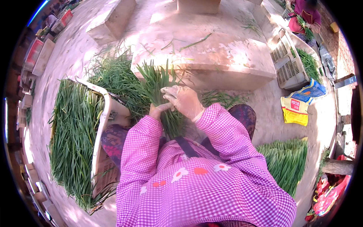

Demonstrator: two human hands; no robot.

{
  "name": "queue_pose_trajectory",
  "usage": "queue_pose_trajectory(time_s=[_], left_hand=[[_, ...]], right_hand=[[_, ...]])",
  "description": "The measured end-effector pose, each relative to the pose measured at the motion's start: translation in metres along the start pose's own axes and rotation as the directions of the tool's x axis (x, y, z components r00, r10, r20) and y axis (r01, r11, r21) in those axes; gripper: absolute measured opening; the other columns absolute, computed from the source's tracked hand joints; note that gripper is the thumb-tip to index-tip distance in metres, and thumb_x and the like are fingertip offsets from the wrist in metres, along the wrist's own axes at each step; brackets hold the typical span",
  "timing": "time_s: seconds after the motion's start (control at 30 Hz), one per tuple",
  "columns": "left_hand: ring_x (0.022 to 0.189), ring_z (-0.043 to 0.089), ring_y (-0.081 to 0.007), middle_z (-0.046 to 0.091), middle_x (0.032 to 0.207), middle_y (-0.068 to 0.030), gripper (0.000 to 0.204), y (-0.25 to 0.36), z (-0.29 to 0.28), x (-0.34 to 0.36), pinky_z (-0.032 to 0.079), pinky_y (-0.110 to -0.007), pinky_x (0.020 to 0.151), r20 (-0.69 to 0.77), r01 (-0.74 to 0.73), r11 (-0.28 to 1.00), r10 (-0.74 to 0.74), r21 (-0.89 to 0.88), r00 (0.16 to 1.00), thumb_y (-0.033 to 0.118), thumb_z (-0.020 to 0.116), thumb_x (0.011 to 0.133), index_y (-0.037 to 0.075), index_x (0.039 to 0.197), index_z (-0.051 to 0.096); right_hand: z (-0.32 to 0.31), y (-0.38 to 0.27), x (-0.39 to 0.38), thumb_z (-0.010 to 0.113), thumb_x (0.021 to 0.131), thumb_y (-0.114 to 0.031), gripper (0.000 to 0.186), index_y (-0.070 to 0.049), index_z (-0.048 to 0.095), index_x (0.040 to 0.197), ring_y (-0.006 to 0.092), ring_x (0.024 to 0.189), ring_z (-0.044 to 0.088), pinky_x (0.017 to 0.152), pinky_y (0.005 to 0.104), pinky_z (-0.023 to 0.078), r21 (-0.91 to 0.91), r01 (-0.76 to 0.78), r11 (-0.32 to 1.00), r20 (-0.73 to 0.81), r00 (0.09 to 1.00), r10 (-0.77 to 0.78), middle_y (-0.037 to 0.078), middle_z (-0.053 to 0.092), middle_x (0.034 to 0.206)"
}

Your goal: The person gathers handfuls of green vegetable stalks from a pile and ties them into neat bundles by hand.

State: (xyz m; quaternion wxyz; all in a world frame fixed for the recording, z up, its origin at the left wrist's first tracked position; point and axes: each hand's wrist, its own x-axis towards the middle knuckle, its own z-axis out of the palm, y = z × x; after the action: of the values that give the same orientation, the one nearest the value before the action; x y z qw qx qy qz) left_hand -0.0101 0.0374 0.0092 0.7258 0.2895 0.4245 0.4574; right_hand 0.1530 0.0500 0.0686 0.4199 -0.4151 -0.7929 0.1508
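Note:
A bunch of garlic chives [154, 85] stands tilted in front of my lap, its long green leaves fanning out at both ends. My left hand [160, 109], in a thin pale glove, is wrapped round the middle of the bunch. Close against its right side is my right hand [184, 101], gloved too, with fingers curled and the tips pinched at the stems. What lies between those fingertips is too small to make out. On the ground just beyond my left hand spreads a loose heap of chives [117, 77].
To my left a pale plastic crate [103, 125] is packed with chives. Neat upright bundles [285, 162] stand at my right. A low concrete block [211, 56] lies ahead. Farther right are another crate [289, 60], a yellow-blue sack [297, 108] and a co-worker [306, 17] holding greens.

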Motion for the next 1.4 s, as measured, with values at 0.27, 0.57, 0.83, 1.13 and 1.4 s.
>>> queue_pose_trajectory(time_s=[0.27, 0.57, 0.83, 1.13, 1.4], left_hand=[[0.067, 0.062, -0.0209, 0.064, 0.077, -0.0115, 0.032, -0.011, 0.005, 0.000, 0.050, -0.031, 0.061, 0.042, -0.102, 0.986, 0.097, 0.130, 0.994, -0.004, 0.064, 0.070, -0.003, 0.103, 0.061], [0.059, 0.059, -0.0169, 0.066, 0.075, -0.0103, 0.032, -0.020, 0.008, 0.005, 0.048, -0.028, 0.055, -0.046, -0.081, 0.974, 0.093, 0.213, 0.995, 0.002, 0.068, 0.080, -0.004, 0.111, 0.062], [0.057, 0.057, -0.0187, 0.061, 0.070, -0.0084, 0.018, -0.023, 0.010, 0.005, 0.047, -0.030, 0.051, -0.048, -0.036, 0.983, 0.045, 0.178, 0.998, 0.002, 0.068, 0.080, -0.003, 0.096, 0.061], [0.062, 0.060, -0.0199, 0.063, 0.079, -0.0106, 0.028, -0.015, 0.014, 0.000, 0.049, -0.031, 0.056, 0.015, -0.009, 0.972, 0.005, 0.234, 1.000, -0.007, 0.068, 0.072, -0.004, 0.099, 0.059], [0.068, 0.062, -0.0210, 0.065, 0.081, -0.0117, 0.028, -0.007, 0.019, -0.003, 0.051, -0.032, 0.062, 0.075, -0.016, 0.999, 0.018, -0.029, 0.997, -0.001, 0.071, 0.077, -0.003, 0.103, 0.060]], right_hand=[[-0.011, 0.000, 0.000, 0.063, 0.085, -0.023, 0.021, -0.008, 0.067, 0.099, 0.0280, 0.076, 0.065, 0.068, 0.0371, 0.051, -0.122, -0.174, 0.977, 0.098, 0.978, 0.186, 0.010, 0.068, 0.085], [-0.059, 0.027, 0.011, 0.065, 0.087, -0.021, 0.021, -0.005, 0.069, 0.099, 0.0139, 0.064, 0.061, 0.062, 0.0275, 0.050, 0.169, -0.315, 0.934, 0.016, 0.948, 0.316, 0.004, 0.069, 0.083], [-0.021, 0.007, 0.002, 0.068, 0.083, -0.023, 0.027, -0.013, 0.068, 0.107, 0.0220, 0.082, 0.065, 0.077, 0.0336, 0.051, -0.287, 0.111, 0.952, 0.066, 0.993, -0.096, 0.006, 0.067, 0.090], [-0.006, 0.006, -0.006, 0.069, 0.081, -0.028, 0.026, -0.012, 0.066, 0.101, 0.0195, 0.073, 0.064, 0.070, 0.0322, 0.048, -0.415, 0.107, 0.904, 0.088, 0.993, -0.077, 0.002, 0.065, 0.081], [-0.006, 0.008, -0.007, 0.067, 0.084, -0.015, 0.014, -0.005, 0.066, 0.094, 0.0151, 0.067, 0.065, 0.061, 0.0295, 0.049, 0.154, -0.247, 0.957, 0.009, 0.968, 0.249, 0.005, 0.067, 0.076]])
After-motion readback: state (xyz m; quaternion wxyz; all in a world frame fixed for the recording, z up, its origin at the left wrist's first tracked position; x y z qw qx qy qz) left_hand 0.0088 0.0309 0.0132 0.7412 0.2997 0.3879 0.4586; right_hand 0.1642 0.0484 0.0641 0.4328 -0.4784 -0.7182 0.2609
